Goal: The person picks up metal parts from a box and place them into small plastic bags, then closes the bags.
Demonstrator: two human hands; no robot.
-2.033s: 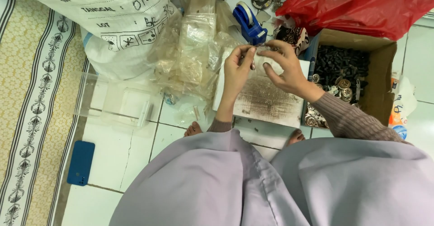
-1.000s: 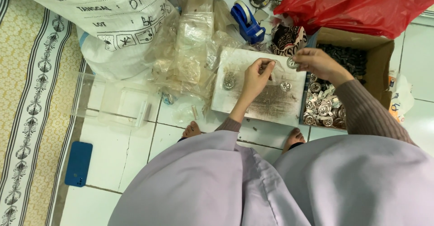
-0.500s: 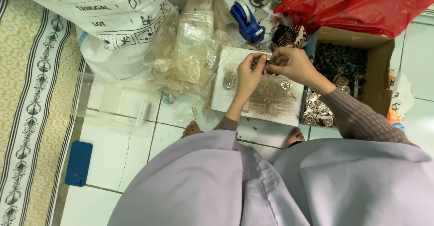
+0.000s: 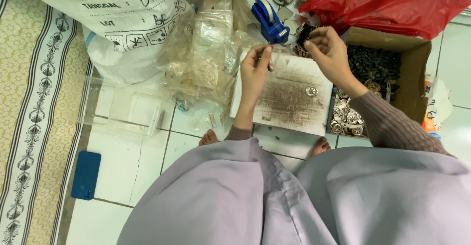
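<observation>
My left hand [image 4: 255, 71] is raised over a stained white board [image 4: 294, 103] and pinches one end of a small clear plastic bag [image 4: 282, 51]. My right hand [image 4: 329, 53] is a little to the right, its fingertips pinched on what looks like the bag's other end. The bag is thin and hard to make out. One round metal part [image 4: 311, 91] lies on the board. To the right, an open cardboard box [image 4: 417, 73] holds dark screws [image 4: 373, 66], and several round metal parts [image 4: 346, 118] lie at its near end.
A blue tape dispenser [image 4: 270, 22] and a red plastic bag [image 4: 392, 2] lie beyond the board. A heap of clear bags [image 4: 206, 53], a white sack [image 4: 113, 14], a clear plastic box [image 4: 127, 110], a blue phone [image 4: 86, 175] and a patterned mat [image 4: 29, 103] are on the left.
My right hand went to the box and came back. Both hands met over the board, then lifted and drew apart with the bag between them.
</observation>
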